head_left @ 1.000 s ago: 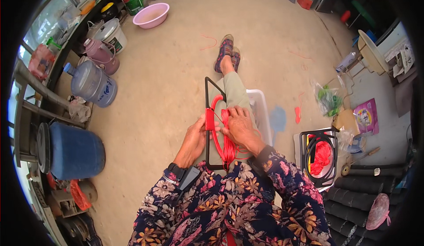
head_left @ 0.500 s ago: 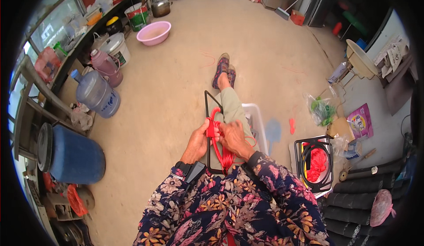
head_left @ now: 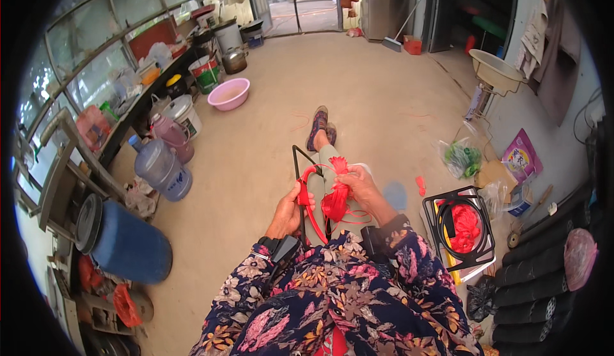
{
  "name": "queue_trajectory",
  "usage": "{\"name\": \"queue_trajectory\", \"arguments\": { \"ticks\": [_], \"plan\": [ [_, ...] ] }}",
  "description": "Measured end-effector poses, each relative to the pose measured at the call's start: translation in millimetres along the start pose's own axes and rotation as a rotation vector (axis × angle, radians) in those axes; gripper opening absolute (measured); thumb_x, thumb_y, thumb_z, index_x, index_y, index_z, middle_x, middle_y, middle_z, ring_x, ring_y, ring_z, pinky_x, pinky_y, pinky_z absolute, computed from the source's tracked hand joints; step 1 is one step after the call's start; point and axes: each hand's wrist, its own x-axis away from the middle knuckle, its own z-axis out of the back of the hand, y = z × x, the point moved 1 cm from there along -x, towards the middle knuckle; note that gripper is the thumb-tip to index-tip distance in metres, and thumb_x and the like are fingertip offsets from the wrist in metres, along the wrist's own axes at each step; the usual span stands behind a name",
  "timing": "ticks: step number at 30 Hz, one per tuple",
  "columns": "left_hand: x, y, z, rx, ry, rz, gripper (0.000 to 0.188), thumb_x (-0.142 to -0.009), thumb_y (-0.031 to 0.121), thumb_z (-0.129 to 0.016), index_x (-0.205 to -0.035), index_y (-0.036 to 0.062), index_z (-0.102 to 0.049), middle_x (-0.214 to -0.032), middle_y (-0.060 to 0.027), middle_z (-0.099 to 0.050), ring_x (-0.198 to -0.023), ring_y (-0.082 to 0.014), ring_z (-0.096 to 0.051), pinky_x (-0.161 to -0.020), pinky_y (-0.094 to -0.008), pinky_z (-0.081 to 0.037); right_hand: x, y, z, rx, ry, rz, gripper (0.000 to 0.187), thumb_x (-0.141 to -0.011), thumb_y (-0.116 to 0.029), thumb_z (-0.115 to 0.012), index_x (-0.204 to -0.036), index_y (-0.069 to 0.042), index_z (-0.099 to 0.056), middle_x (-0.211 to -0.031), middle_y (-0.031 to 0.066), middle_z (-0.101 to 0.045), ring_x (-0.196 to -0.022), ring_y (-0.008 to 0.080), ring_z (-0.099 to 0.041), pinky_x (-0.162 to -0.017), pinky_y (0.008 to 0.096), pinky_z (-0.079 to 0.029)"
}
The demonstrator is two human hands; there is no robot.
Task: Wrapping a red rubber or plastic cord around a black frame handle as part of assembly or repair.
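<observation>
On my lap stands a black rectangular frame (head_left: pixel 296 162) with a ring partly wrapped in red cord (head_left: pixel 303 193). My left hand (head_left: pixel 286 213) is closed around the frame's left side, at the wrapped part. My right hand (head_left: pixel 363 192) pinches a loose bundle of red cord (head_left: pixel 334 208), held up just right of the ring. A thin strand loops below the right fingers. My palms hide parts of the frame and ring.
To my right lies another black frame with a ring (head_left: pixel 437 228), with red cord (head_left: pixel 465 227) on it. A blue barrel (head_left: pixel 131 241), a water jug (head_left: pixel 163 172) and a pink basin (head_left: pixel 229 94) stand left. Black rolls (head_left: pixel 534 270) lie at the right.
My right hand has moved up and slightly right, lifting the red cord bundle from my lap. The left hand keeps its grip. The view has tilted up, showing the far doorway.
</observation>
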Motion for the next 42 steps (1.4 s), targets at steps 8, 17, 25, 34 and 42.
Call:
{"name": "queue_trajectory", "arguments": {
  "ticks": [8,17,25,34,42],
  "plan": [
    [-0.7,0.1,-29.2,-0.025,-0.120,0.046,0.033,-0.091,0.037,-0.058,-0.099,0.0054,-0.057,-0.082,-0.0083,-0.060,-0.071,-0.0194,-0.058,-0.065,-0.0338,-0.048,67.4,-78.2,40.2,-0.081,-0.055,0.125,0.045,-0.085,-0.006,-0.062,-0.123,0.001,-0.039,-0.097,0.0155,-0.063,-0.080,0.0185,-0.064,-0.071,0.0290,-0.054],
    [8.3,14.7,3.4,0.335,-0.165,0.095,0.040,-0.095,0.036,-0.049,-0.115,0.0014,-0.053,-0.080,-0.0076,-0.057,-0.071,-0.0194,-0.053,-0.067,-0.0333,-0.045,52.9,-73.8,16.3,-0.021,-0.135,-0.157,0.021,-0.087,-0.013,-0.063,-0.104,-0.003,-0.055,-0.087,0.0043,-0.059,-0.073,0.0118,-0.057,-0.066,0.0258,-0.050],
    [28.6,15.5,20.5,0.521,-0.192,0.076,0.037,-0.095,0.035,-0.050,-0.111,0.0026,-0.055,-0.079,-0.0074,-0.057,-0.071,-0.0212,-0.053,-0.069,-0.0359,-0.045,16.8,-76.1,16.8,-0.173,-0.043,-0.343,0.017,-0.084,-0.009,-0.065,-0.098,-0.004,-0.057,-0.070,0.0016,-0.055,-0.061,0.0123,-0.053,-0.058,0.0270,-0.046],
    [32.4,33.5,39.5,0.478,-0.168,0.058,0.048,-0.098,0.040,-0.040,-0.120,-0.0012,-0.049,-0.079,-0.0087,-0.054,-0.067,-0.0209,-0.049,-0.066,-0.0338,-0.040,41.8,-11.0,40.0,-0.017,0.016,-0.246,0.017,-0.088,-0.014,-0.061,-0.100,-0.003,-0.057,-0.077,0.0043,-0.061,-0.066,0.0117,-0.059,-0.062,0.0246,-0.049],
    [16.8,21.0,11.6,0.262,-0.227,-0.011,0.045,-0.098,0.040,-0.040,-0.115,0.0003,-0.051,-0.073,-0.0072,-0.053,-0.062,-0.0190,-0.047,-0.060,-0.0322,-0.039,64.7,-23.4,87.7,0.006,0.160,0.007,0.019,-0.092,-0.022,-0.057,-0.091,-0.003,-0.059,-0.083,0.0061,-0.063,-0.073,0.0114,-0.059,-0.065,0.0272,-0.051]
  ]
}}
